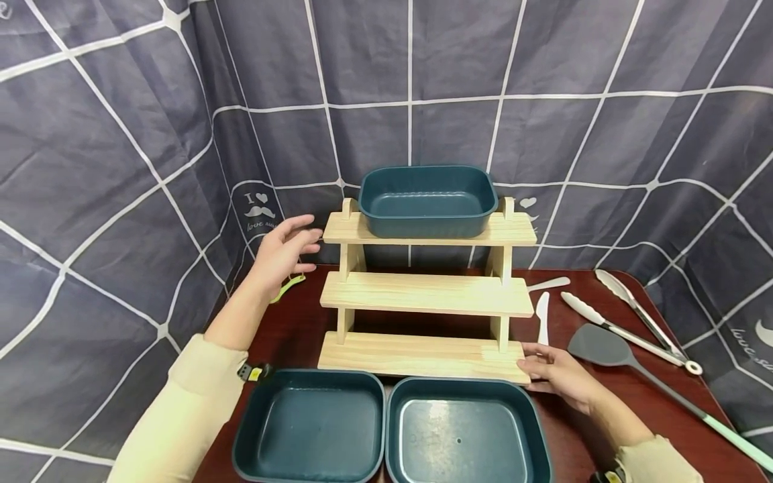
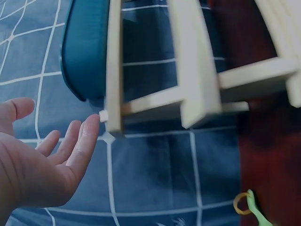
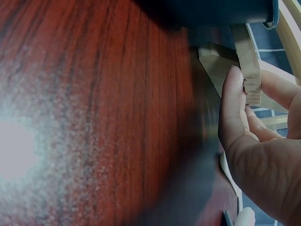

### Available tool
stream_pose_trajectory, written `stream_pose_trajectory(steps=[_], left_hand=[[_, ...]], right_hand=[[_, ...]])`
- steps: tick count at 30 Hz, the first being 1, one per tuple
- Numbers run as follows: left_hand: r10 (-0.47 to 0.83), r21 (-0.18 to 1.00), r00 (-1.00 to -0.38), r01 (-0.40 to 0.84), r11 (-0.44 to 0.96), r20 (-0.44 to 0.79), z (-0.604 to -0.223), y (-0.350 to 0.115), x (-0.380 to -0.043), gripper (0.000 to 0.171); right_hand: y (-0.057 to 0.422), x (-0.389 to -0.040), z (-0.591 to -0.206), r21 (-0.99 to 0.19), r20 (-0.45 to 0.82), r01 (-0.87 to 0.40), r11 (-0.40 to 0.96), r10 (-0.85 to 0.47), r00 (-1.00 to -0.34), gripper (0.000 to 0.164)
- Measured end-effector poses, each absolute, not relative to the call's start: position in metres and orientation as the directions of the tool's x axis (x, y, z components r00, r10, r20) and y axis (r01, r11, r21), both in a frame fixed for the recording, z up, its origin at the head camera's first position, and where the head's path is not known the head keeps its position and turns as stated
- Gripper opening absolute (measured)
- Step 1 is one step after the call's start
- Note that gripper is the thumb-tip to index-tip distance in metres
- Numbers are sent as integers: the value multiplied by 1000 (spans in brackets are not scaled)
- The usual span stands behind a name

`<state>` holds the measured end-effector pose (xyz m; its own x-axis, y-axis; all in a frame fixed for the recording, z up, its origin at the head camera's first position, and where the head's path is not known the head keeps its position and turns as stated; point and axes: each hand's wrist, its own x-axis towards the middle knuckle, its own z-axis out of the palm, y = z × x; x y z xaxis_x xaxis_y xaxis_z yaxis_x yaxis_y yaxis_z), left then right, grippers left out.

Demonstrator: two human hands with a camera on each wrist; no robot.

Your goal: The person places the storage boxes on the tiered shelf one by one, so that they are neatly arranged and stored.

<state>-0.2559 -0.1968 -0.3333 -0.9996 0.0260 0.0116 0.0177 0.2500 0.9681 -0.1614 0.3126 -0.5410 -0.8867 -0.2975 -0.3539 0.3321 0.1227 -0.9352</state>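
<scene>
A three-tier wooden shelf [image 1: 423, 293] stands at the middle of the table, with a dark teal rectangular dish [image 1: 430, 225] on its top board. My right hand [image 1: 561, 374] grips the right end of the bottom board; in the right wrist view the thumb [image 3: 231, 94] lies on one face and fingers on the other. My left hand [image 1: 285, 251] is raised beside the left end of the top board, fingers extended. The left wrist view shows those fingertips [image 2: 91, 123] right at the board's end, with nothing held.
Two teal dishes [image 1: 311, 429] sit side by side in front of the shelf. To the right lie tongs [image 1: 631, 329], a grey spatula [image 1: 600, 345] and white knives [image 1: 543, 315]. A green-handled utensil [image 1: 288, 288] lies at left. Grid-patterned cloth [image 1: 453, 60] hangs behind.
</scene>
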Motion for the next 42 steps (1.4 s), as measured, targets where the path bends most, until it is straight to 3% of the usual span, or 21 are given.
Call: stream_pose_trajectory(steps=[14,25,34,42], left_hand=[[90,924,-994,-25,381,-64,-402,-257,-197,51],[45,855,-994,-58,516,-95,-462,-297,-151,46],[10,832,-956,-250,495,-293,-494,-325,-120,61],[94,835,-895,-363,414,-436,-510,-336,-101,70]], right_hand=[[312,-160,-540,-930,-366,349,112,-298,-881,74],[313,-159,-539,-930,-367,348,116,-302,-880,75],[313,-159,-538,-929,-370,350,120,-298,-880,77],[312,-157,-536,-934,-358,341,109,-318,-878,75]])
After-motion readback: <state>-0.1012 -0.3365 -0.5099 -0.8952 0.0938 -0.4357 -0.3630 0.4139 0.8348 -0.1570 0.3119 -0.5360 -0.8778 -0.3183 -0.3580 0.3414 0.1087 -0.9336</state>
